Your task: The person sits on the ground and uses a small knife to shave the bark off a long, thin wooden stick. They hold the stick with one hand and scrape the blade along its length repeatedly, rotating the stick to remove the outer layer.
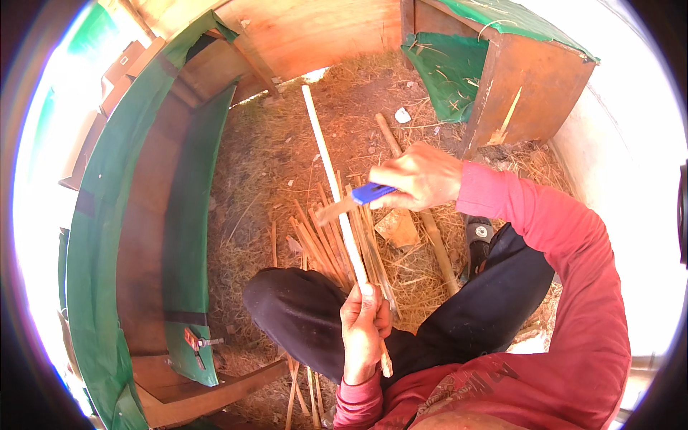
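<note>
Earthen ground [240, 215] strewn with dry straw; at its middle, a loose fan of narrow wooden strips [322, 247]; just right of them, a flat piece of pale wood [398, 228] and a long round pole [438, 251] running from far to near; farther off, a small white scrap [403, 115]; at left, a green-covered shelf [190, 215] bearing, at its near end, a small red-and-grey tool [192, 339], kind unclear.
</note>
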The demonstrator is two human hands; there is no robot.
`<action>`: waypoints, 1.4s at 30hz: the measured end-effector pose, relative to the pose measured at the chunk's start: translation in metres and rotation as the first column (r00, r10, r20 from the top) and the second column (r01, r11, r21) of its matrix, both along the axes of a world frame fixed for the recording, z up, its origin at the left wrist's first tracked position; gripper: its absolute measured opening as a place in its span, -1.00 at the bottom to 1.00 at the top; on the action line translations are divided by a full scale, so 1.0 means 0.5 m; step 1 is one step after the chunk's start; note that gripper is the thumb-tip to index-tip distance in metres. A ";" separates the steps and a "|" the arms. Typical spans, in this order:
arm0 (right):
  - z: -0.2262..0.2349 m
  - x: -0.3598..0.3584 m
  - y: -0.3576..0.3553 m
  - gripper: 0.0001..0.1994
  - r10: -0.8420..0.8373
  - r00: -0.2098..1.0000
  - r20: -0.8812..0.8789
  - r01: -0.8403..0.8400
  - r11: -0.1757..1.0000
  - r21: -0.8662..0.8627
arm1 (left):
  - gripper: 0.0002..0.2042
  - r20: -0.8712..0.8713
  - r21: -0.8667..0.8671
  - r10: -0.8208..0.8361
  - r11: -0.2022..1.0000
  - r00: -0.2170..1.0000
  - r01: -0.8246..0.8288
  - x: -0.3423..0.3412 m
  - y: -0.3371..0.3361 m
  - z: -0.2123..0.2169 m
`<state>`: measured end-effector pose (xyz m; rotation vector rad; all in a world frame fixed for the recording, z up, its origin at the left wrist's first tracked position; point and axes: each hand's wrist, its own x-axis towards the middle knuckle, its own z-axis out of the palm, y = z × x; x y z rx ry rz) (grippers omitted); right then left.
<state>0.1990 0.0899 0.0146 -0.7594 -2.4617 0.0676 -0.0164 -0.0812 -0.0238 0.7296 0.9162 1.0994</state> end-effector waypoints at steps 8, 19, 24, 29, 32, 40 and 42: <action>-0.030 0.000 0.067 -0.62 -0.313 0.950 -0.013 0.296 0.882 0.366 | -0.69 0.064 -0.072 -0.005 0.997 0.998 0.009 0.020 0.006 0.031; 0.030 0.113 0.100 -0.58 -0.711 0.701 -0.052 0.706 0.702 -0.091 | -0.64 0.030 -0.022 -0.001 1.000 1.000 0.002 -0.010 -0.014 0.008; 0.032 0.045 0.030 -0.66 -0.285 0.944 -0.166 0.289 0.957 -0.001 | -0.67 -0.024 -0.011 0.014 1.000 1.000 -0.015 -0.024 -0.004 0.006; 0.037 -0.020 -0.040 -0.68 0.043 0.994 -0.097 -0.048 0.997 -0.054 | -0.70 -0.037 0.021 0.008 1.000 0.999 -0.007 -0.018 -0.005 0.002; 0.011 -0.027 -0.053 -0.65 -0.004 0.999 0.046 0.006 0.999 -0.036 | -0.69 -0.076 0.016 0.003 1.000 0.997 -0.002 -0.010 -0.004 0.004; -0.017 -0.021 0.035 -0.68 -0.421 0.903 0.083 0.384 0.879 0.284 | -0.63 -0.001 -0.011 0.015 1.000 1.000 -0.015 0.009 0.029 0.038; 0.008 0.049 0.106 -0.66 -0.726 0.687 -0.015 0.726 0.685 0.065 | -0.63 0.038 0.000 -0.046 0.999 0.998 0.046 0.010 0.004 0.037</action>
